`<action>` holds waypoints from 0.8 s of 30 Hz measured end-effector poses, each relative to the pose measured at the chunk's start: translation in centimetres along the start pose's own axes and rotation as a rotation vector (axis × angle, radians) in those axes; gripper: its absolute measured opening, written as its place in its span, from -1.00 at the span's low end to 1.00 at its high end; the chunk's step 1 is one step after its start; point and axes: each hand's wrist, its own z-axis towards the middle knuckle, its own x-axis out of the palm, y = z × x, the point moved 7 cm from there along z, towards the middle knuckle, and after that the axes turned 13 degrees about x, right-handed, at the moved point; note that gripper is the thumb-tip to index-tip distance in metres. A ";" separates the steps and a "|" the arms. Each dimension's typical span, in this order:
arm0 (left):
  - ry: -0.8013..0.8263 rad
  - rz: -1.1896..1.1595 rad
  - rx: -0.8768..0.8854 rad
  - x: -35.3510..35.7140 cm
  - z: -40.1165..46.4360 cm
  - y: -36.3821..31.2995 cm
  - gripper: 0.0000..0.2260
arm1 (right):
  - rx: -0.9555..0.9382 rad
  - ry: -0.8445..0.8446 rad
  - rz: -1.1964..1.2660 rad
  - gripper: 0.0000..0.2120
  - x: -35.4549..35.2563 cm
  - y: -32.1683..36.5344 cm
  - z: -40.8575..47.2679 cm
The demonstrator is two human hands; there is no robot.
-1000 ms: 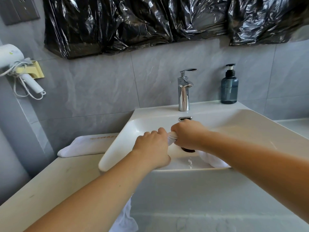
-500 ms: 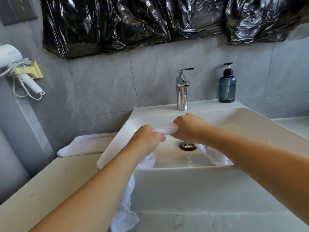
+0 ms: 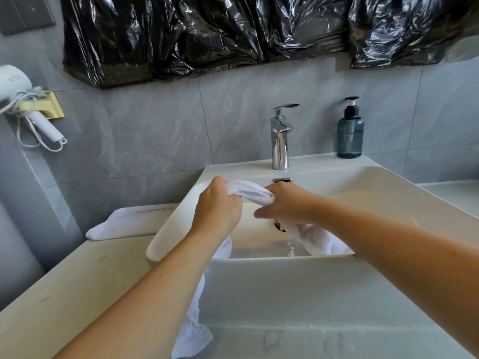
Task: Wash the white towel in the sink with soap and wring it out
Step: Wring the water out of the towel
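Both hands twist the white towel over the sink.
The left hand (image 3: 217, 209) and right hand (image 3: 286, 203) each grip the towel (image 3: 250, 192) above the sink (image 3: 388, 193); one end hangs over the front rim, the other lies near the drain.

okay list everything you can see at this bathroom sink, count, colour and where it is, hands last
white towel: one, white, twisted above the basin, ends trailing into the basin and over the front edge
sink: one, white, centre
faucet: one, chrome, back ledge of the sink
soap dispenser: one, dark blue, ledge right of the faucet
folded towel: one, white, counter left of the sink
hair dryer: one, white, wall holder at left
plastic sheeting: black, on the wall above
left hand: grip on the towel
right hand: grip on the towel
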 end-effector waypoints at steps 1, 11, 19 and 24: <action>-0.014 0.013 0.013 -0.3 -0.1 0.0 -0.92 | -0.014 -0.038 -0.044 -0.76 -0.2 0.3 0.0; 0.077 0.081 0.066 0.3 -0.2 -1.4 -0.84 | -0.007 -0.018 -0.196 -0.78 0.0 -0.9 0.4; 0.183 0.238 0.073 0.5 -0.5 -0.4 -0.53 | -0.124 -0.213 -0.278 -0.91 -1.3 0.0 0.3; 0.362 0.202 0.137 2.7 -0.9 -1.5 -0.92 | -0.105 -0.237 -0.279 -0.85 -1.5 -0.2 0.5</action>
